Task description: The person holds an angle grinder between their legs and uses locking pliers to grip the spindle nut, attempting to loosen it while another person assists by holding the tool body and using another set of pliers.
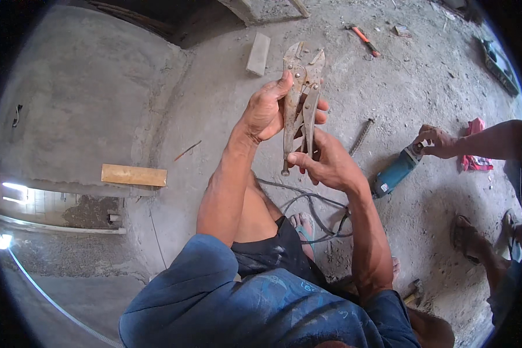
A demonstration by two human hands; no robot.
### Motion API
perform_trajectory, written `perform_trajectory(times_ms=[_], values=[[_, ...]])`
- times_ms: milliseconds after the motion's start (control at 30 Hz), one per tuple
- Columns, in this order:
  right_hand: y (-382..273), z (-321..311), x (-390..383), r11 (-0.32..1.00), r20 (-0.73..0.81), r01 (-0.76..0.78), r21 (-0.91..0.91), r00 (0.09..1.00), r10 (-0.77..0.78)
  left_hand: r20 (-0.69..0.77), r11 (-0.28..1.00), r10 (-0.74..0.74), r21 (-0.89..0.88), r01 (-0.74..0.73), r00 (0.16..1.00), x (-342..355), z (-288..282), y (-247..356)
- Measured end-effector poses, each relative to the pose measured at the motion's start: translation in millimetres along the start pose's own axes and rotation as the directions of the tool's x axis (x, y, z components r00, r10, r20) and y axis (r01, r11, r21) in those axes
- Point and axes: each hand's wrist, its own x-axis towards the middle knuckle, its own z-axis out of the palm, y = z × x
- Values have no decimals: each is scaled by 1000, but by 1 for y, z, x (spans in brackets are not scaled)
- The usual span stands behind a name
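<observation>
A pair of worn, rust-specked locking pliers [294, 95] is held up in front of me, jaws pointing away and parted at the tips. My left hand [265, 111] wraps around the body from the left, its thumb lying along the upper part below the jaws. Lower down, my right hand [329, 163] grips the handle ends, with the thumb near the adjusting screw [285, 171]. Some fingers of both hands are hidden behind the pliers.
To the right, another person's hand [438, 142] touches a teal angle grinder [397, 171]. A black cable [310, 200] loops by my feet. A drill bit [362, 137], an orange-handled hammer [363, 40], a grey block [258, 54] and a wooden block [134, 175] lie around.
</observation>
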Motion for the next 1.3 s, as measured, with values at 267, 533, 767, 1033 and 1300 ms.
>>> perform_trajectory(times_ms=[267,533,767,1033,1300], values=[[2,-5,-4,992,-32,-118,53,992,120,-299,918,175,393,-46,938,10,7,-19],[0,-12,-6,959,232,-117,257,971,56,-316,867,161,497,18,935,13,7,-17],[-3,-14,-13,960,256,-149,239,963,86,-243,862,58,501,74,968,8,-3,-16],[7,-9,-5,995,-7,-96,-21,995,96,-192,950,40,312,22,981,1,10,-5],[22,32,5,833,-170,57,550,984,45,-194,958,-8,279,63,981,3,6,-17]])
